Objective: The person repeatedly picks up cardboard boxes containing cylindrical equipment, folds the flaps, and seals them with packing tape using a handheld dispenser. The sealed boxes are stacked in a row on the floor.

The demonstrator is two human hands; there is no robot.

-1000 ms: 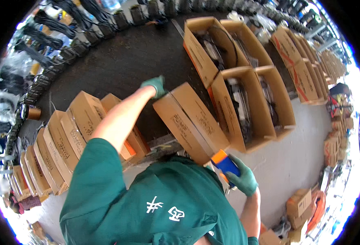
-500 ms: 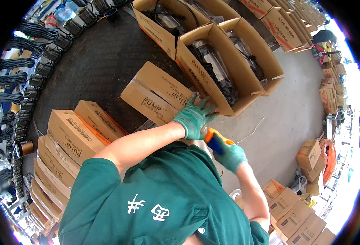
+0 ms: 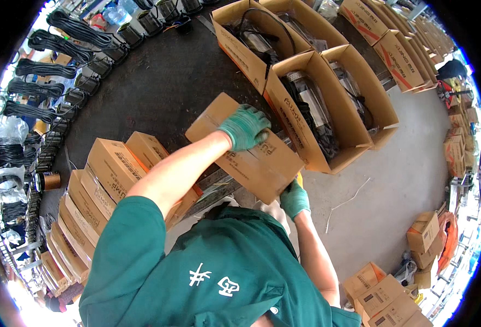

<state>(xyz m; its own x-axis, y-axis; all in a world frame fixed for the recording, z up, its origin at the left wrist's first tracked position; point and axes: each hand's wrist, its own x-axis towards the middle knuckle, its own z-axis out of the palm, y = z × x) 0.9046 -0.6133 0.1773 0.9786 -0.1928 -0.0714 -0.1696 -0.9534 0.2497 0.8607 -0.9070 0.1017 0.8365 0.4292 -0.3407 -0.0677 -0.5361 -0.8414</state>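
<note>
Workshop: crowded with stock, a dark table (image 3: 147, 87) at its middle.
Left hand (image 3: 244, 128): gloved, laid over the top of a closed carton (image 3: 270, 166), fingers close together and slightly bent, pinching nothing I can see.
Right hand (image 3: 295, 200): at the carton's near end, a bit of a yellow object (image 3: 300, 177) showing past its fingers; its grip is hidden, so I cannot tell.
Carton's place: lying across the table's near edge, beside the open boxes.
Carton's walls: stiff card, I'd judge, smooth under gloves, likely heavy if packed like its neighbours; best taken under both ends.
Open boxes (image 3: 355, 150): four, rightward along the near edge, metal cylinders (image 3: 315, 104) and black cables (image 3: 330, 147) inside.
Standing cartons (image 3: 115, 163): a row toward the near edge's left end.
</note>
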